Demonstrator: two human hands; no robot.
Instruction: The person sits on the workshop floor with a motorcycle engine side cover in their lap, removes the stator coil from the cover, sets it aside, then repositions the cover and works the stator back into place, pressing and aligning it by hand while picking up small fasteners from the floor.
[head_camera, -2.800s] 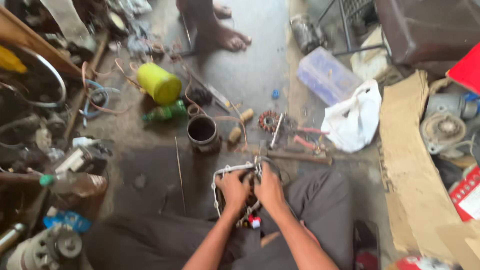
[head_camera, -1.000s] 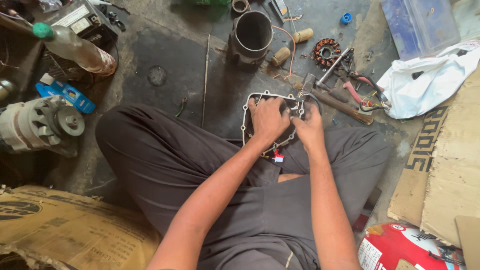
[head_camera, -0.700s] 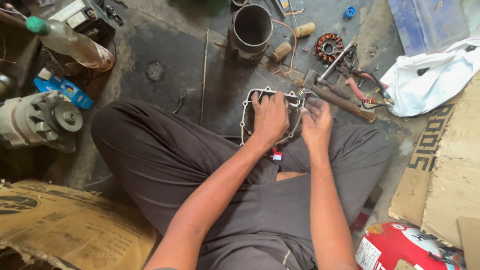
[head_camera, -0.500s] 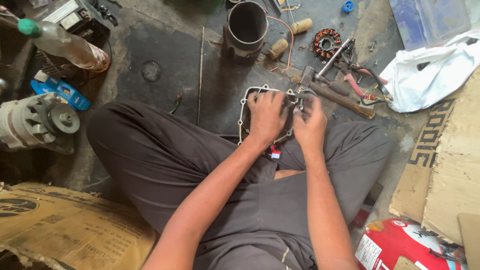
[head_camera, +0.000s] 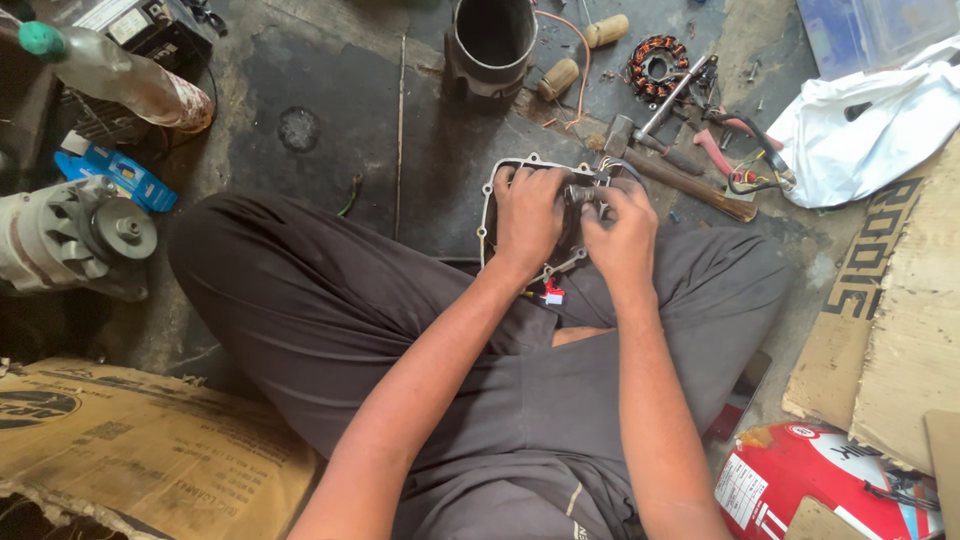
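A person sits cross-legged on a grimy floor, seen from above, with both forearms reaching forward over dark trousers. The left hand (head_camera: 527, 212) lies closed over a flat metal engine cover (head_camera: 487, 215) with a bolt-holed rim, resting at the knees. The right hand (head_camera: 622, 228) sits just beside the left, fingers curled around a small dark part (head_camera: 581, 192) at the cover's top edge; what that part is cannot be told, as the fingers hide most of it. A small red tag (head_camera: 551, 295) shows just below the wrists.

Beyond the hands stands an open metal cylinder (head_camera: 490, 42), dark inside and seemingly empty. To the right of the hands lie a hammer (head_camera: 680, 180), red-handled pliers (head_camera: 722, 152) and a copper-wound stator (head_camera: 655, 65). Farther right is a white plastic bag (head_camera: 870, 130), its contents hidden, with a blue plastic box (head_camera: 850, 30) behind it. Far left of the hands are a plastic bottle (head_camera: 120, 80) lying on its side and a grey alternator (head_camera: 75, 235). Cardboard (head_camera: 130, 450) lies near the left elbow.
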